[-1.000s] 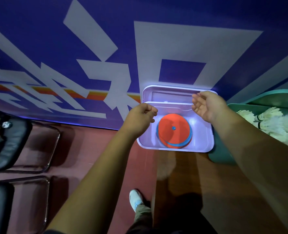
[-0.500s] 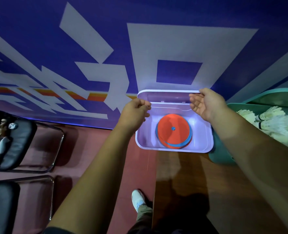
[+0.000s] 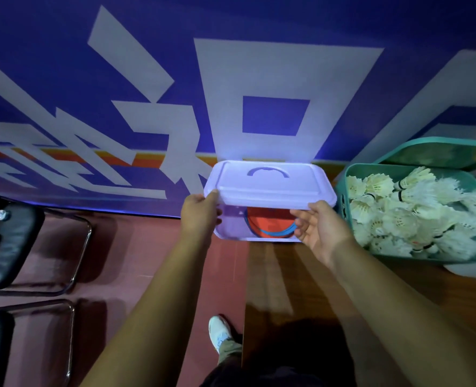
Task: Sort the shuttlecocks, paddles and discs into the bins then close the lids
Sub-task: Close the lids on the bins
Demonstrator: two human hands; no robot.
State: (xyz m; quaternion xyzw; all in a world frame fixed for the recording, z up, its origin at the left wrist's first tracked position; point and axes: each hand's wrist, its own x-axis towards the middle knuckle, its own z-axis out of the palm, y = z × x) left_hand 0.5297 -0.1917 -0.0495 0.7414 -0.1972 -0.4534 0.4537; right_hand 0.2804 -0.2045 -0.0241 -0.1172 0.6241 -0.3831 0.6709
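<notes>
Both hands grip the white lid (image 3: 270,182) of the white bin (image 3: 231,233): the left hand (image 3: 200,216) pinches the lid's front left corner, and the right hand (image 3: 319,233) holds the front right corner with fingers curled under the edge. This lid, with one arched handle (image 3: 267,172) on top, is tilted over the bin and only half lowered, so the front stays open. Inside the bin lies a stack of discs (image 3: 270,226); an orange one is on top with a blue edge below, and I cannot count them.

The bin stands at the far left corner of a brown wooden table (image 3: 301,289). Just right of the bin is one green bin (image 3: 348,196), open and full of white shuttlecocks (image 3: 404,210), too many to count. Behind the bin rises a blue wall (image 3: 175,51) with white shapes. Left of the bin is a reddish floor (image 3: 147,261) with two dark chairs (image 3: 10,238). One white shoe (image 3: 220,331) shows below the bin.
</notes>
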